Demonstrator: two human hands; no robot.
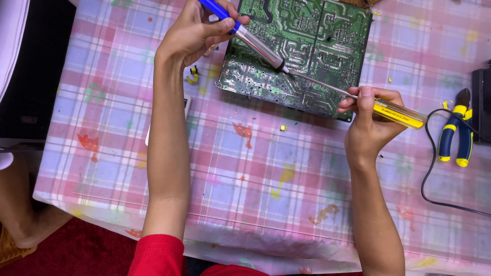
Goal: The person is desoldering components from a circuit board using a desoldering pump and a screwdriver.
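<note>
My left hand (197, 31) grips a soldering iron (255, 45) by its blue handle; its metal barrel slants down to the right, and the tip meets the solder side of a green circuit board (327, 41). My right hand (369, 120) holds a screwdriver with a clear yellow handle (399, 113). Its thin metal shaft (322, 84) reaches up and left over the board and touches it next to the iron's tip. The board lies flat at the top middle of the table.
A pink checked plastic cloth (255, 168) covers the table. Blue and yellow pliers (456, 134) lie at the right by a black cable (429, 168) and a black box (481, 102). Small yellow bits (192, 76) lie near the board. A white object (186, 106) is partly hidden by my left forearm.
</note>
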